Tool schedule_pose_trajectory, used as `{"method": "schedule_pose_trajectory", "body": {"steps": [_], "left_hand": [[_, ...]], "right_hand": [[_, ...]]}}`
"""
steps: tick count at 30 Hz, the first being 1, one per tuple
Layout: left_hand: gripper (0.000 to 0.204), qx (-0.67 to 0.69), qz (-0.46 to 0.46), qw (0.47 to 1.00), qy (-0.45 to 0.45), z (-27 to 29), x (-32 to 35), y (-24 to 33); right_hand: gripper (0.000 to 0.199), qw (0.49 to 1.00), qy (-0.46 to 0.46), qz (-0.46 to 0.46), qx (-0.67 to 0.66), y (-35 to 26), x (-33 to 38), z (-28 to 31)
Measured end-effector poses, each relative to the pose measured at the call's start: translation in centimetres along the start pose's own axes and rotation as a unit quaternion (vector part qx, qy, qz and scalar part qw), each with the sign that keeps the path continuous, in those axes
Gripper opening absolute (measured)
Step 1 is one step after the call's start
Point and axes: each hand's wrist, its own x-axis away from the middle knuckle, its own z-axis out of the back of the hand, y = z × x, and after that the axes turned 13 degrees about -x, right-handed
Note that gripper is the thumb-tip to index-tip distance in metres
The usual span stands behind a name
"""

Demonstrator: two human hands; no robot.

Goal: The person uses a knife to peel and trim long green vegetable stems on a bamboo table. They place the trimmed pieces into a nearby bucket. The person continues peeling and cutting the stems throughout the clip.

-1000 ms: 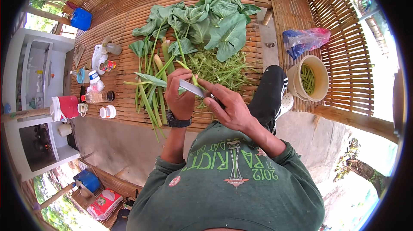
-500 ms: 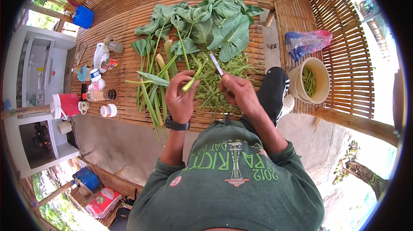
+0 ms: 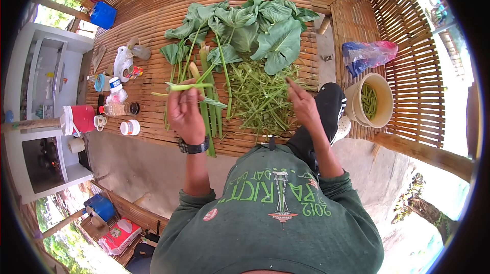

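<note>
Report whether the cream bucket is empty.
The cream bucket is not empty: green stalk-like pieces show through its open top. Their depth I cannot tell.
</note>
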Motion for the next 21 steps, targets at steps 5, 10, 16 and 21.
{"method": "schedule_pose_trajectory", "body": {"steps": [5,10,16,21], "left_hand": [[0.024,-0.036,-0.066,0.995,-0.065,-2.8,2.1,-0.3],[0.028,-0.079,-0.102,0.988,-0.09,-3.9,2.7,0.2],[0.025,-0.179,-0.177,0.966,-0.056,-3.9,2.6,0.4],[0.025,-0.142,-0.156,0.976,-0.055,-4.0,3.0,0.5]], "right_hand": [[0.056,0.994,-0.086,0.067,-0.016,-8.5,4.0,-4.1],[0.058,0.965,-0.169,0.2,-0.026,-12.6,6.4,-5.8],[0.058,0.95,-0.184,0.253,0.001,-13.5,6.6,-6.6],[0.053,0.953,-0.175,0.246,0.005,-13.3,6.8,-6.7]]}}
